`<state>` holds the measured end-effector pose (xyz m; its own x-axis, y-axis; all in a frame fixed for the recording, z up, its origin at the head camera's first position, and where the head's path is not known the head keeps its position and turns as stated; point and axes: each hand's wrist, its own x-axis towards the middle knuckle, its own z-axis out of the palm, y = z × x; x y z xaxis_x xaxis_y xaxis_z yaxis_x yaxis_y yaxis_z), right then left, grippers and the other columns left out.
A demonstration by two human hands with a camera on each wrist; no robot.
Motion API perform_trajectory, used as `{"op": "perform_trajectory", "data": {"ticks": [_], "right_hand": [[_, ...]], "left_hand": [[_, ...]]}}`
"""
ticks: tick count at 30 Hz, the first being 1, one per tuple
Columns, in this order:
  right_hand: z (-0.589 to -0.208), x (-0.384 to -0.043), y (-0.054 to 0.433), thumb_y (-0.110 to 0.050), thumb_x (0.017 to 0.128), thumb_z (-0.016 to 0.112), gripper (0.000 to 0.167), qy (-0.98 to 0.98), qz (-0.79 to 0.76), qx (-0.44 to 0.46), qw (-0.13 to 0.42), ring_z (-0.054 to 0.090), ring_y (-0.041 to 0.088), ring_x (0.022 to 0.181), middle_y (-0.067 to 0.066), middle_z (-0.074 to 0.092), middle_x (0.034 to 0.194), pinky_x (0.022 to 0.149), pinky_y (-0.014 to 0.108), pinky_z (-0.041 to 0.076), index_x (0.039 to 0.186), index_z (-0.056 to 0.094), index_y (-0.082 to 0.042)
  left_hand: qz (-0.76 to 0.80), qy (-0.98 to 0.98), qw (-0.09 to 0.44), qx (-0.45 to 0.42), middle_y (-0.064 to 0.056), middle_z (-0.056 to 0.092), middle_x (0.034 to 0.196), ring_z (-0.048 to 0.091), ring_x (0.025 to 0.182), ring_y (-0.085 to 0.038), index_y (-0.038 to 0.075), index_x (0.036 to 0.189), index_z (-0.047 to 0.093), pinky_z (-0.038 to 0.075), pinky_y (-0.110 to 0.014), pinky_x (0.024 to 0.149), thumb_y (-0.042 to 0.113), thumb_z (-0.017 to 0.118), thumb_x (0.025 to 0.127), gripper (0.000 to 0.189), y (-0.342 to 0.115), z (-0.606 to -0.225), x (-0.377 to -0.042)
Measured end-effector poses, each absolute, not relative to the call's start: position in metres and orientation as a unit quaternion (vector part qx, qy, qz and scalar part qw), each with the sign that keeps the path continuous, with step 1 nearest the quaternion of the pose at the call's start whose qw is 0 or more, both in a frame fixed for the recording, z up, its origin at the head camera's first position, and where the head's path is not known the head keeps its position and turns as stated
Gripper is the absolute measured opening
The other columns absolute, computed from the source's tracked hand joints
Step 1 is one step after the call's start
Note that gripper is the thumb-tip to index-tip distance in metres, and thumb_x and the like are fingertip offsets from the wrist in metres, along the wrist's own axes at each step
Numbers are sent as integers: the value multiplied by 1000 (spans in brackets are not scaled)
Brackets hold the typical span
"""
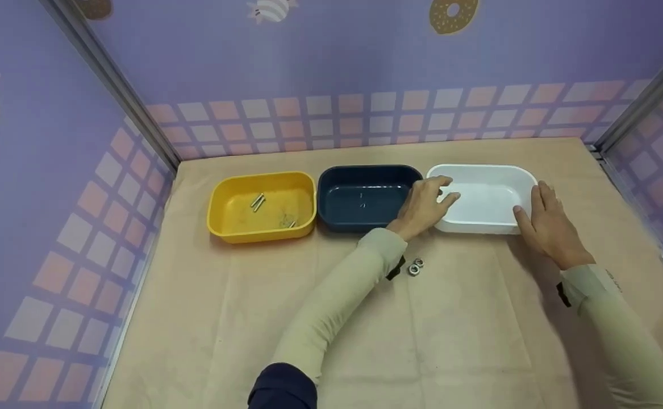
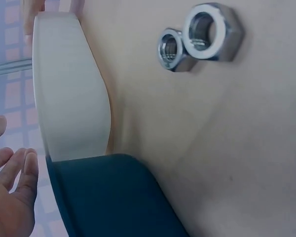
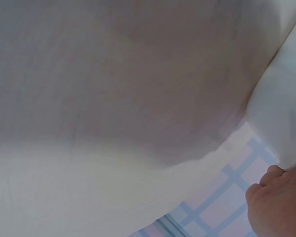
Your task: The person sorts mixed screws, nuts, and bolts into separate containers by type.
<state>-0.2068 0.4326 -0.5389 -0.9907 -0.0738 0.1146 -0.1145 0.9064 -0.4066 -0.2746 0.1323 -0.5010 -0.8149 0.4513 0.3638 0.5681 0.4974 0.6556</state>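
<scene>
My left hand (image 1: 422,205) hovers at the seam between the navy tray (image 1: 342,226) and the white tray (image 1: 482,227), thumb and fingers spread apart with nothing between them. In the left wrist view its fingers (image 2: 24,180) show above the trays' rims. Against the white tray's right end lies my right hand (image 1: 553,230), fingers straight, thumb by the rim. The right wrist view shows part of that hand (image 3: 281,202) beside the tray's white wall (image 3: 281,108). Two hex nuts, a larger one (image 2: 227,37) and a smaller one (image 2: 170,49), sit together on the cloth.
A yellow tray (image 1: 260,236) stands at the left end of the row, with a few metal pins or bolts (image 1: 258,202) inside. Beige cloth (image 1: 320,284) covers the table. Patterned panels (image 1: 365,57) rise behind and at both sides.
</scene>
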Motion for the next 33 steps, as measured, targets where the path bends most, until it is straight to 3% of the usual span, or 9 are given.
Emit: {"op": "perform_trajectory", "data": {"ticks": [18, 22, 29, 33], "right_hand": [[-540, -204, 433, -53, 113, 30, 91, -976, 208, 46, 39, 2, 62, 159, 41, 0, 171, 130, 70, 5, 163, 1, 17], [-538, -204, 433, -55, 113, 28, 92, -978, 205, 37, 28, -1, 61, 159, 40, -3, 172, 129, 72, 5, 164, -2, 15], [-539, -203, 435, -51, 114, 31, 89, -973, 218, 57, 46, 0, 63, 158, 42, -1, 171, 129, 71, 3, 163, 1, 17], [-540, -204, 434, -49, 114, 33, 89, -972, 220, 66, 55, 0, 64, 157, 42, 0, 171, 130, 70, 1, 163, 2, 18]], "left_hand": [[-402, -848, 76, -338, -12, 78, 128, 77, 105, -21, 1, 130, 73, 56, -16, 91, 24, 74, 103, 36, 108, -502, -248], [-416, -837, 70, -350, -14, 77, 126, 76, 102, -21, 0, 130, 73, 54, -14, 88, 22, 75, 103, 35, 99, -503, -241], [-416, -833, 65, -360, -14, 78, 108, 73, 86, -18, -4, 129, 72, 50, -11, 74, 20, 74, 103, 35, 83, -512, -226], [-413, -837, 60, -354, -14, 78, 115, 75, 95, -22, -1, 131, 72, 53, -13, 80, 20, 75, 103, 36, 75, -518, -218]]}}
